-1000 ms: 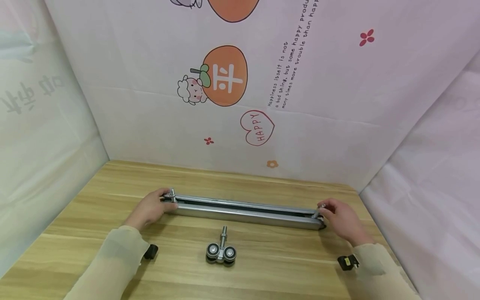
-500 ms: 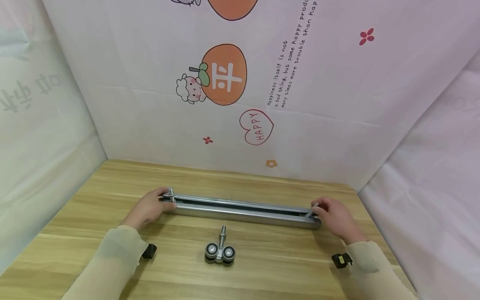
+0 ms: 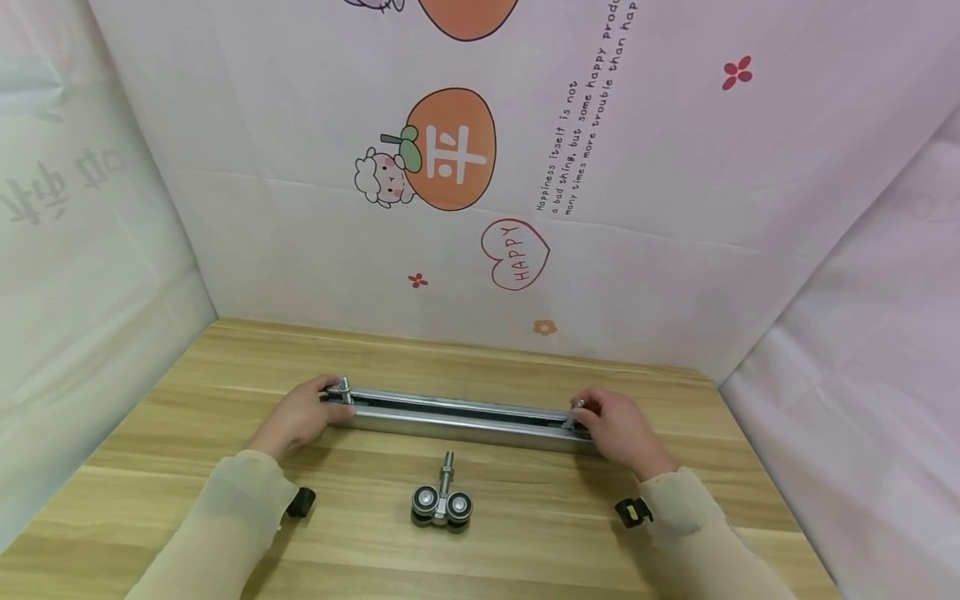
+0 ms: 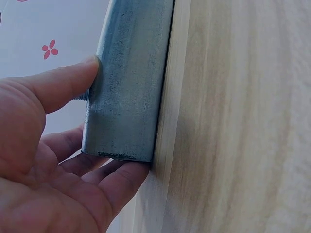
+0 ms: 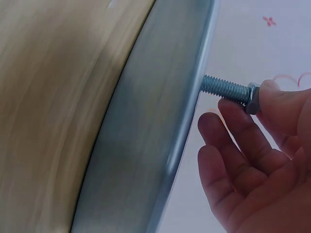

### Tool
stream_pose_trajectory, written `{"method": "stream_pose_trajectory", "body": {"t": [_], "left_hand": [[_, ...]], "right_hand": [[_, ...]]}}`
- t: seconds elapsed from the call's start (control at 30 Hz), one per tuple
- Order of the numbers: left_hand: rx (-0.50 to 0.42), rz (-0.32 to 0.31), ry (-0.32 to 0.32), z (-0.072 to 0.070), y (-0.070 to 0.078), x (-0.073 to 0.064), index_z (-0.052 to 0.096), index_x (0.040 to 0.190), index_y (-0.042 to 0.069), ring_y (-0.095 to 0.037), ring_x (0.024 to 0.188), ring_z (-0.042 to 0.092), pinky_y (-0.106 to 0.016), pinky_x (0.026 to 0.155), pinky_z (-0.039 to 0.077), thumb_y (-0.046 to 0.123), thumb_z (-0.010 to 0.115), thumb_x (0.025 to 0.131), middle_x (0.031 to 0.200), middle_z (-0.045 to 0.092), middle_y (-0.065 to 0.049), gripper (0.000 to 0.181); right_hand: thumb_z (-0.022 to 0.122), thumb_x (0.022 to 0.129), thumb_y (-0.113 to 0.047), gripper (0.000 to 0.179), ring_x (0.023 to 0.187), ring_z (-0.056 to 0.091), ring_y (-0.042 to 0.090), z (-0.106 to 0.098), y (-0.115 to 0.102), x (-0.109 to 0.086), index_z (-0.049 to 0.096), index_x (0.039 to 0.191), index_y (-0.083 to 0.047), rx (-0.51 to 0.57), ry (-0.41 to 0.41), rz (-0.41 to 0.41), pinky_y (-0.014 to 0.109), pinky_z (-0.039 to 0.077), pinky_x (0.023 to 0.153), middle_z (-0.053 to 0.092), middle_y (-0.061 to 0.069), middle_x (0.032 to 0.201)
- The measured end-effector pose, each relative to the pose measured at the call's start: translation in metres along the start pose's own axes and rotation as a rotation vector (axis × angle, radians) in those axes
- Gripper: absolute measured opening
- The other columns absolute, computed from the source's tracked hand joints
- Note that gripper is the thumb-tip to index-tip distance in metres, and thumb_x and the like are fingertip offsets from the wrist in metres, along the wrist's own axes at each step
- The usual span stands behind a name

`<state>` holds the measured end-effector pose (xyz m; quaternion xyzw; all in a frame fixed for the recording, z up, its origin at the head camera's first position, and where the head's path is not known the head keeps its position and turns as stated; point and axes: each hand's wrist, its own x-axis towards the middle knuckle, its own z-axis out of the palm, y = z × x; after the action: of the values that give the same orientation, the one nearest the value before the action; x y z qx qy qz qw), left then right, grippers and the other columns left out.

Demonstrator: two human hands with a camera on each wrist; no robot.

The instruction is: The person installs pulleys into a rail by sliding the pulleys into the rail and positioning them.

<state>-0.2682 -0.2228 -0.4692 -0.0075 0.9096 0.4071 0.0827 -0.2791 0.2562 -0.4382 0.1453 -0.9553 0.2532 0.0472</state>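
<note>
A galvanised channel rail (image 3: 465, 427) lies across the table, its slot facing up. At its left end my left hand (image 3: 300, 415) grips it; in the left wrist view the thumb lies on the slot-side edge and fingers (image 4: 124, 182) touch the rail's end. A threaded bolt (image 3: 344, 389) stands up from the slot beside that hand. My right hand (image 3: 618, 425) pinches a second bolt (image 5: 226, 89) by its nut end, with the shank rising from the slot. Whatever this bolt carries inside the rail is hidden. A four-wheeled roller trolley (image 3: 442, 504) with its own bolt lies in front.
The wood-grain table (image 3: 360, 542) carries everything. A printed cloth (image 3: 637, 275) hangs behind it, with more white cloth at both sides. Black wrist cameras (image 3: 633, 512) sit on both sleeves.
My right hand has slid leftward along the rail, taking the pinched bolt from near the right end further inward. My left hand, the rail and the loose roller trolley stay in place.
</note>
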Motion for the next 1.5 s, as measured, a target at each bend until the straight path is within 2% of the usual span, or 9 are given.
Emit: {"method": "stream_pose_trajectory", "body": {"t": [0.33,0.8,0.97,1.23,1.5], "left_hand": [[0.000,-0.007,-0.004,-0.001,0.001,-0.001,0.035,0.152,0.001,-0.053,0.136,0.031,-0.067,0.105,0.029,0.044,0.072,0.091,0.148,0.038,-0.032,0.083],[0.005,-0.002,0.003,-0.005,0.004,0.001,0.034,0.153,0.002,-0.051,0.136,0.032,-0.065,0.106,0.029,0.045,0.072,0.090,0.148,0.038,-0.031,0.085],[-0.001,-0.001,0.002,-0.003,0.005,0.000,0.035,0.153,0.001,-0.051,0.135,0.033,-0.065,0.105,0.029,0.045,0.072,0.090,0.148,0.038,-0.031,0.085],[-0.008,0.007,0.009,-0.001,0.004,-0.003,0.036,0.151,0.000,-0.050,0.135,0.034,-0.064,0.105,0.030,0.038,0.072,0.092,0.147,0.040,-0.032,0.080],[-0.014,0.003,0.009,-0.001,0.002,-0.002,0.036,0.151,0.000,-0.050,0.135,0.033,-0.064,0.105,0.030,0.041,0.073,0.091,0.147,0.040,-0.031,0.081]], "right_hand": [[0.065,0.098,-0.018,0.008,0.079,0.059,0.013,0.030,-0.047,0.017,0.068,0.104,-0.013,0.023,-0.002,-0.061,0.039,0.051,0.073,0.066,-0.003,0.091],[0.067,0.097,-0.017,0.006,0.075,0.057,0.012,0.052,-0.087,0.035,0.068,0.100,-0.012,0.068,-0.001,-0.096,0.037,0.050,0.071,0.064,-0.004,0.086],[0.067,0.097,-0.017,0.006,0.076,0.058,0.014,0.059,-0.097,0.038,0.067,0.097,-0.011,0.042,0.003,-0.113,0.038,0.050,0.073,0.064,-0.003,0.085],[0.067,0.098,-0.017,0.006,0.075,0.057,0.013,0.070,-0.107,0.043,0.067,0.099,-0.012,0.060,-0.022,-0.115,0.035,0.050,0.071,0.063,-0.004,0.086],[0.065,0.099,-0.017,0.005,0.074,0.056,0.012,0.073,-0.112,0.044,0.066,0.099,-0.012,0.087,-0.043,-0.109,0.035,0.049,0.069,0.062,-0.004,0.085]]}}
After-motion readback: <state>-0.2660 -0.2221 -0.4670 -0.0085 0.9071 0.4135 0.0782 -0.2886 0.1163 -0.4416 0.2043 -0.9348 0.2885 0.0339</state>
